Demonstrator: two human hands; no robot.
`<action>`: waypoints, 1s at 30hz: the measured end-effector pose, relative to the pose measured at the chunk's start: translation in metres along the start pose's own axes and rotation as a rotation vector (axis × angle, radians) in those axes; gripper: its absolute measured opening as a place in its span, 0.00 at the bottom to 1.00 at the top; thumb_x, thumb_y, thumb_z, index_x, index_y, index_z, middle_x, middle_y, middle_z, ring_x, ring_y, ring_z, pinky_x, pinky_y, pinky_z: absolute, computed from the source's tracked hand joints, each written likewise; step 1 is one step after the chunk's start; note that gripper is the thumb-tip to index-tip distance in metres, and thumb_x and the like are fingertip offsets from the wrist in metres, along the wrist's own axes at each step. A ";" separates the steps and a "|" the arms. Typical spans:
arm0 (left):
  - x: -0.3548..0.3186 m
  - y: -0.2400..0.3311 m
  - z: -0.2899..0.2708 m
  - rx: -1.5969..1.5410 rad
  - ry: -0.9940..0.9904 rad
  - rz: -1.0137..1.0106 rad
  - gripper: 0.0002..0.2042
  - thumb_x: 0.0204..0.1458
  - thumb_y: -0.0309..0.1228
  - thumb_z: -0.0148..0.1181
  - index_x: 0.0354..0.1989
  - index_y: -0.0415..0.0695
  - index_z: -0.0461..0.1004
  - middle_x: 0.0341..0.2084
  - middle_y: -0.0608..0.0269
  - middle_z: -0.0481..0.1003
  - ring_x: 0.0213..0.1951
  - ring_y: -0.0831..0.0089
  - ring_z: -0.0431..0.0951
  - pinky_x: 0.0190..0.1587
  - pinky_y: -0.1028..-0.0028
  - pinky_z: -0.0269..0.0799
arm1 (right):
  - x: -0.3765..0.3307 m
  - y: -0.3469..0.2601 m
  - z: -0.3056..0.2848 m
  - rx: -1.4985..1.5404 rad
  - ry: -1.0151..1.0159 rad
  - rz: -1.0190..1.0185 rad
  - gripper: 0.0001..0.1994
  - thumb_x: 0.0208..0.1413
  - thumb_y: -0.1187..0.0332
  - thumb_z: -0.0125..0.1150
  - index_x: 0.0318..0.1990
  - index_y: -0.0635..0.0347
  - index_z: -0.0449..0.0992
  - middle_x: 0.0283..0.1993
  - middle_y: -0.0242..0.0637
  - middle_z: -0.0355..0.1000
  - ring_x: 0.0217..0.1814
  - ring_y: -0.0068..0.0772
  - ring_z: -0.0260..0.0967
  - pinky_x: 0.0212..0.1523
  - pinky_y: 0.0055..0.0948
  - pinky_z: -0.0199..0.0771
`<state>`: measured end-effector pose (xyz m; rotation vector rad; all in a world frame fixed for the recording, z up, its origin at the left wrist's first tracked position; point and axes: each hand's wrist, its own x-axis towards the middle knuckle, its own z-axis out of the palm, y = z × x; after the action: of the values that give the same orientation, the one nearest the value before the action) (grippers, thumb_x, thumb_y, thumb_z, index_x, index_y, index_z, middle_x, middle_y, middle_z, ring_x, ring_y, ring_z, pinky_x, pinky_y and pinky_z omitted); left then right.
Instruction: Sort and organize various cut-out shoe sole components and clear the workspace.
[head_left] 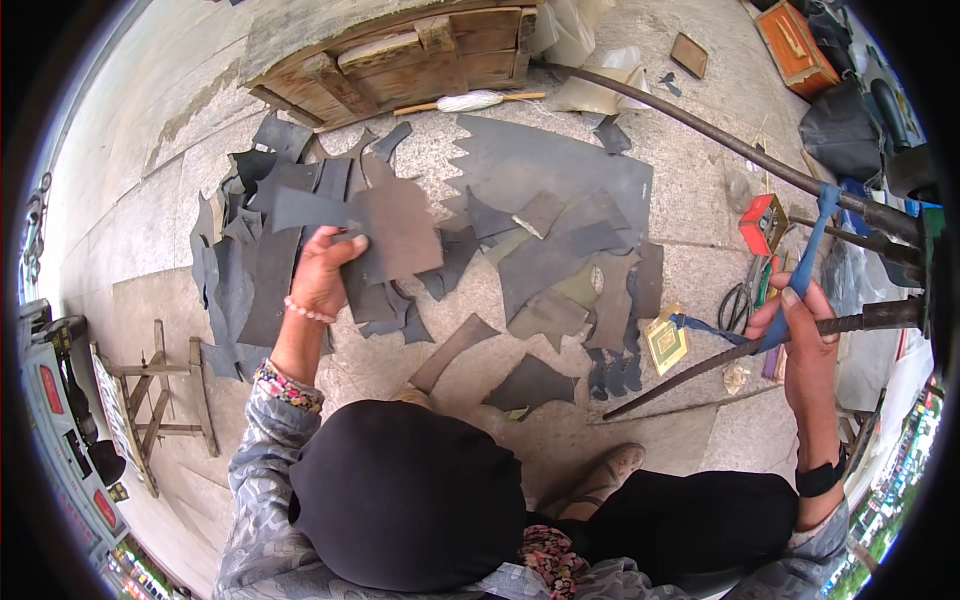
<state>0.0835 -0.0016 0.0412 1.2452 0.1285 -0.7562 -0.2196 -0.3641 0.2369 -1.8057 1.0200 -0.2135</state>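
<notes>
My left hand (325, 270) is closed on a flat brown-grey sheet piece (405, 230), which looks like leather or rubber. The piece is raised over a heap of dark scraps (235, 270). At the right, my right hand (805, 325) is closed around a blue cloth strap (803, 270). That strap is tied to a dark metal bar (720, 155) above and runs down to a ribbed rod (700, 380) by my fingers. Whether the fingers also grip the rod is hard to see. Next to the rod lies a yellow patterned card (665, 342).
A wooden crate (430, 65) stands at the far side, with a white-wound stick (470, 102) before it. Ahead lies a large grey zigzag-edged sheet (550, 160) under cut pieces. A small red box (763, 225), scissors (735, 308) and a wooden stool (160, 390) flank the area.
</notes>
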 end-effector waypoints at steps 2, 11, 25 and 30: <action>-0.017 0.029 -0.033 -0.066 0.116 0.072 0.13 0.48 0.17 0.58 0.43 0.38 0.69 0.36 0.59 0.76 0.39 0.68 0.78 0.46 0.69 0.76 | 0.000 -0.007 0.004 0.026 0.005 0.020 0.13 0.63 0.66 0.46 0.48 0.65 0.70 0.26 0.37 0.72 0.28 0.27 0.72 0.33 0.26 0.72; -0.064 -0.049 -0.075 -0.364 0.350 -0.269 0.07 0.58 0.31 0.51 0.40 0.40 0.68 0.39 0.51 0.74 0.45 0.56 0.75 0.50 0.56 0.71 | -0.010 0.012 -0.001 0.174 0.035 0.034 0.12 0.62 0.68 0.44 0.48 0.66 0.66 0.24 0.43 0.71 0.24 0.34 0.71 0.29 0.30 0.73; 0.028 -0.054 0.150 1.611 -0.530 0.505 0.44 0.35 0.46 0.72 0.64 0.47 0.58 0.62 0.44 0.55 0.65 0.45 0.54 0.59 0.48 0.56 | -0.010 -0.009 0.004 0.061 -0.032 0.036 0.13 0.60 0.63 0.55 0.42 0.65 0.73 0.27 0.36 0.73 0.29 0.28 0.69 0.34 0.26 0.69; 0.023 -0.090 0.163 1.723 -0.537 0.530 0.45 0.35 0.46 0.72 0.64 0.47 0.58 0.61 0.43 0.56 0.65 0.44 0.53 0.57 0.40 0.54 | -0.011 -0.013 0.007 0.031 -0.040 0.038 0.16 0.59 0.58 0.56 0.42 0.64 0.75 0.29 0.36 0.75 0.31 0.27 0.70 0.36 0.25 0.67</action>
<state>-0.0010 -0.1667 0.0134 2.4092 -1.5342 -0.6131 -0.2159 -0.3496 0.2479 -1.7544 1.0167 -0.1683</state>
